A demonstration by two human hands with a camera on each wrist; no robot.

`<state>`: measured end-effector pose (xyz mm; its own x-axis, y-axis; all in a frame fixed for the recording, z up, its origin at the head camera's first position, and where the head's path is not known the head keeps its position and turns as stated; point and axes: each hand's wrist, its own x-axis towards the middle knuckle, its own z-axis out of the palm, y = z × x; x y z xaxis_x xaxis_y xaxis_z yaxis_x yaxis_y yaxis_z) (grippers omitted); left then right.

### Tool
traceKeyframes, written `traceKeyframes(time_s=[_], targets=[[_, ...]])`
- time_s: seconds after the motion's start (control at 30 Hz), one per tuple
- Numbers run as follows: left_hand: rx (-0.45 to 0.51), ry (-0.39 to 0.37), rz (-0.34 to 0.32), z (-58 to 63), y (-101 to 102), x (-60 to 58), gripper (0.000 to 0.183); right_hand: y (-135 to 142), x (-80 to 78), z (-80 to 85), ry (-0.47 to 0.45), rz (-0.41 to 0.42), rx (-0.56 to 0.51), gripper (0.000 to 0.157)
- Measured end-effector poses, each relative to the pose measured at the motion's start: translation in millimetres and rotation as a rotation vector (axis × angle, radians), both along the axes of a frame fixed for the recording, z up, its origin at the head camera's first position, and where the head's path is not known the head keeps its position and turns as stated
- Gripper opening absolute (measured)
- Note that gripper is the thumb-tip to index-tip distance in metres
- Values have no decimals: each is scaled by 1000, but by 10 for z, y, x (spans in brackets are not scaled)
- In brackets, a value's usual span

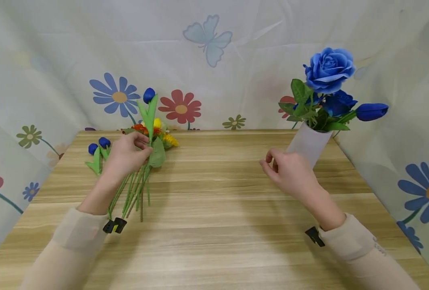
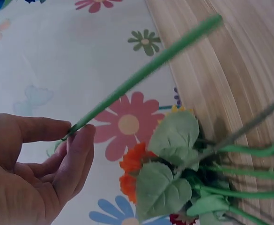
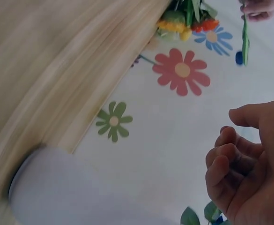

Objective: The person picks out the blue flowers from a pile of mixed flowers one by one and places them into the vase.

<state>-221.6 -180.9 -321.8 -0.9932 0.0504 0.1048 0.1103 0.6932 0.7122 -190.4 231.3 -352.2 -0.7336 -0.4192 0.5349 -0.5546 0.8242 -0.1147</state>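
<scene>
Between thumb and fingers my left hand (image 1: 127,156) pinches a blue tulip (image 1: 150,117) by its green stem, bloom upward. The left wrist view has the tulip's stem (image 2: 148,70) slanting out from the fingertips, its cut end free. Below that hand lies a bunch of flowers (image 1: 136,189) with orange and yellow blooms. My right hand (image 1: 294,173) holds nothing; its fingers hang loosely curled in front of a white vase (image 1: 312,141). In the vase stand a large light-blue rose (image 1: 329,70), a darker blue rose (image 1: 339,103) and a blue tulip leaning right.
Two blue tulips (image 1: 97,155) lie at the left of the wooden table (image 1: 214,209), partly behind my left hand. A pale curtain (image 1: 243,72) printed with flowers and a butterfly hangs behind the table and along its sides.
</scene>
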Motion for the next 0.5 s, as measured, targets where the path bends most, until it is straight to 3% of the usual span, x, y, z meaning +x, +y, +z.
traceKeyframes(time_s=[0.23, 0.5], targets=[[57, -16, -35, -53, 192, 68, 26, -219, 30, -44, -183, 61, -50, 17], [187, -20, -139, -77, 495, 177, 26, -493, 54, -102, -405, 182, -182, 15]])
